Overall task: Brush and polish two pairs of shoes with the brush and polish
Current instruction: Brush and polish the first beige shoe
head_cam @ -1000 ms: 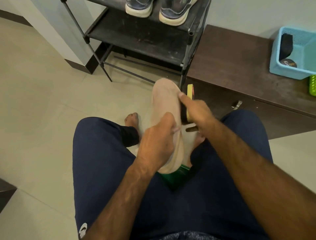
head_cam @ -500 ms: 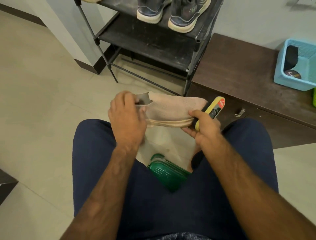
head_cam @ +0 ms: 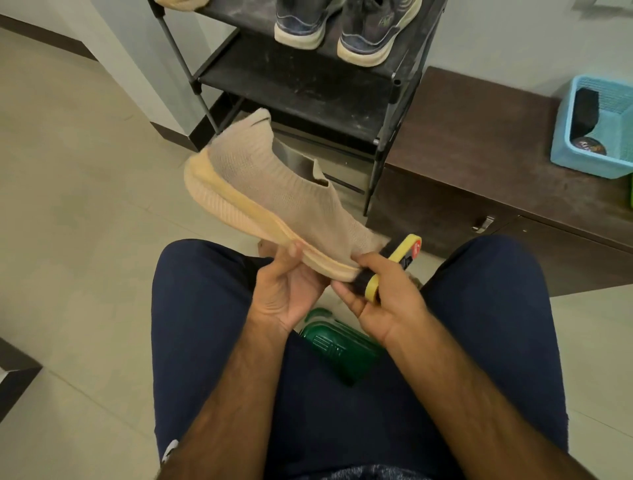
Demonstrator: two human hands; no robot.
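A beige knit slip-on shoe (head_cam: 270, 192) with a peach sole is held above my knees, heel up to the left and toe down to the right. My left hand (head_cam: 287, 291) grips its sole from below, thumb on the sole's edge. My right hand (head_cam: 383, 294) holds a yellow-backed brush (head_cam: 394, 265) with black bristles against the shoe's toe. A pair of dark grey sneakers (head_cam: 342, 27) stands on the black shoe rack (head_cam: 308, 89). A round polish tin (head_cam: 589, 148) lies in the blue basket (head_cam: 582, 161).
A dark brown low cabinet (head_cam: 479, 164) runs along the right with the basket on top. A green plastic stool (head_cam: 339, 346) shows between my thighs. Another beige shoe (head_cam: 181, 3) peeks in on the rack's top left. Pale floor tiles spread to the left.
The shoe turned from lying sideways with its toe to the right to heel-up at the left. My left hand shifted from the heel opening to the sole; the brush stayed at the toe.
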